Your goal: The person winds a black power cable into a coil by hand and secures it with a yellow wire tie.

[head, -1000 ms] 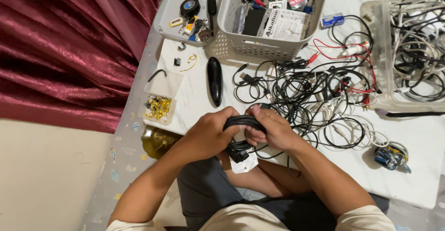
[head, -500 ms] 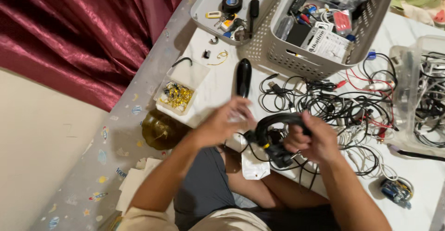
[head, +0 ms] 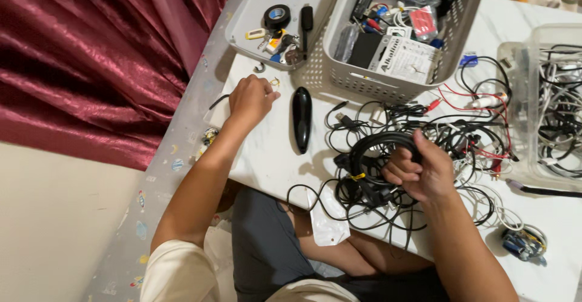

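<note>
My right hand (head: 420, 171) grips a coiled black cable (head: 371, 152) bound with a small yellow tie, held just above the white table (head: 273, 156). My left hand (head: 250, 100) has reached out to the table's left edge. Its fingertips touch a thin gold twist tie (head: 274, 82) beside a small white tray that the hand mostly hides. A black oblong remote (head: 301, 119) lies between the two hands. A white plastic bag (head: 327, 214) hangs over the near table edge.
A tangle of black, white and red cables (head: 448, 132) covers the table's middle. A grey slotted basket (head: 394, 83) of small items stands at the back, a grey tray (head: 242, 32) with black tape beside it. A clear bin (head: 527, 96) of cables sits right. Red curtain (head: 91, 65) hangs left.
My left hand let go of the coiled cable and moved left and away to the gold ties. The right hand kept the coil and shifted right.
</note>
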